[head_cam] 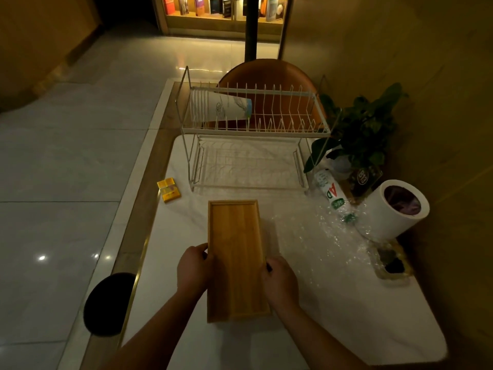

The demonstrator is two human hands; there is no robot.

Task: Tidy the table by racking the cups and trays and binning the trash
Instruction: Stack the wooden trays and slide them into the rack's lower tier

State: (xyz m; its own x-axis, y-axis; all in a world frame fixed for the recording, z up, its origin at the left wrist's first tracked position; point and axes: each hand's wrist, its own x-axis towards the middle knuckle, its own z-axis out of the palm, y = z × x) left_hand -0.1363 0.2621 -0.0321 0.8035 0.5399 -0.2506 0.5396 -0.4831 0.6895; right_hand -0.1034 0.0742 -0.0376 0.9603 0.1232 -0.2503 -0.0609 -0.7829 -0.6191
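A long wooden tray (236, 252) lies lengthwise in front of me on the white table (186, 231). My left hand (193, 269) grips its left edge and my right hand (280, 283) grips its right edge. Beyond it stands a white two-tier wire dish rack (266, 129). A stack of paper cups (218, 108) lies on its side on the rack's upper tier, at the left. A white bin (386, 212) with a purple liner stands at the right. An empty plastic bottle (333, 196) lies beside it on crinkled clear plastic wrap (320, 233).
A small yellow box (168, 190) sits near the table's left edge. A potted plant (365, 129) and a dark "B13" sign (364, 178) stand at the back right. A small dish (392, 263) rests by the right edge. A brown chair (269, 73) is behind the rack, a dark stool (109, 303) at the left.
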